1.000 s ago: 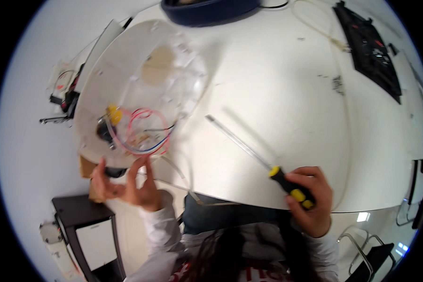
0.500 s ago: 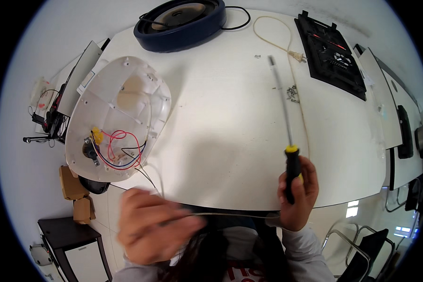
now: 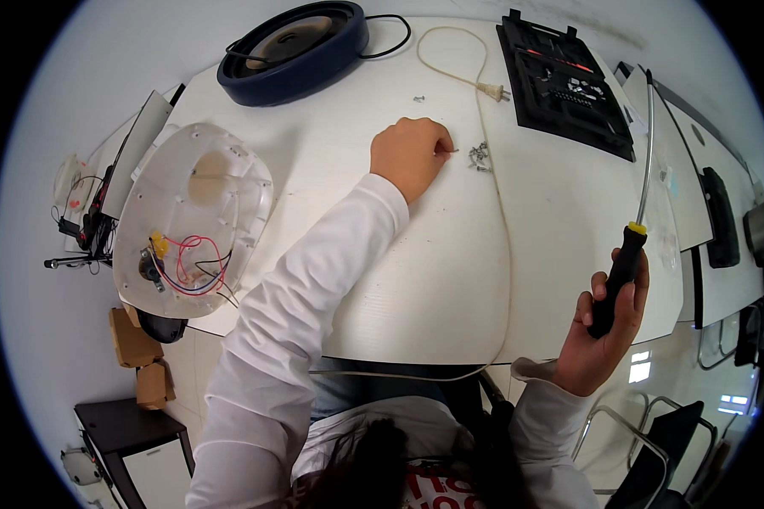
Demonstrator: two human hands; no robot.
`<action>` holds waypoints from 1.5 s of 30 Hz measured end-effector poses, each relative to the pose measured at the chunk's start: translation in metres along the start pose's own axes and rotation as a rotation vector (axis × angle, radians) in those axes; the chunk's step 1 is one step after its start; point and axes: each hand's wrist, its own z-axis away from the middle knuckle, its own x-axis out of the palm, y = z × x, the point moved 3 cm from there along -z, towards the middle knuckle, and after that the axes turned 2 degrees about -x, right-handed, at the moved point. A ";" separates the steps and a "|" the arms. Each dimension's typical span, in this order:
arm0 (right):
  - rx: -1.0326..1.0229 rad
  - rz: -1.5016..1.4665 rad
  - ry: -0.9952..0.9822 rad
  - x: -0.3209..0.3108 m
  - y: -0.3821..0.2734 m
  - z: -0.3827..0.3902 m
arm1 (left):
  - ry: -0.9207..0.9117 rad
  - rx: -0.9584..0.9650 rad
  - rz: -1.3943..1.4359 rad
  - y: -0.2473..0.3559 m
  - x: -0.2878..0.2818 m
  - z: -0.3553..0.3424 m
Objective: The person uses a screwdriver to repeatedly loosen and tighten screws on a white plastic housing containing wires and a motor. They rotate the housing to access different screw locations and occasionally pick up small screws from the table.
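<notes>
The left hand (image 3: 412, 155) hides its fingertips; the screws (image 3: 479, 156) are too small to count.

a single small silver screw (image 3: 452, 151) is pinched at the fingertips of the left hand (image 3: 410, 154), just beside a little heap of screws (image 3: 480, 156) to its right. a black-and-yellow-handled screwdriver (image 3: 630, 229) stands upright in the right hand (image 3: 604, 327), its long shaft pointing away.

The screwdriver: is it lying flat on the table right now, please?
No, the right hand holds the screwdriver upright past the table's edge.
</notes>
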 end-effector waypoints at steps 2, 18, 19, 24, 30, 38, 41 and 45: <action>0.013 0.011 0.002 -0.005 0.001 -0.001 | -0.003 0.003 -0.029 -0.002 0.004 -0.002; 0.039 -0.048 -0.017 -0.013 -0.004 -0.007 | -0.044 0.017 -0.080 0.001 0.012 -0.011; 0.034 -0.042 -0.015 -0.014 -0.005 -0.007 | -0.052 0.033 -0.071 0.000 0.012 -0.011; 0.037 -0.051 -0.035 -0.013 -0.005 -0.008 | -0.079 0.014 -0.070 -0.007 0.007 -0.011; 0.040 -0.036 -0.042 -0.011 -0.002 -0.008 | -0.051 0.066 -0.134 -0.006 0.012 -0.015; 0.045 -0.022 -0.044 -0.007 0.002 -0.011 | -0.023 0.111 -0.129 -0.009 0.014 -0.017; 0.040 -0.017 -0.055 -0.003 0.002 -0.012 | -0.039 0.099 -0.151 -0.008 0.012 -0.018; 0.037 -0.025 -0.065 0.003 0.003 -0.013 | -0.035 0.019 -0.055 -0.013 0.014 -0.019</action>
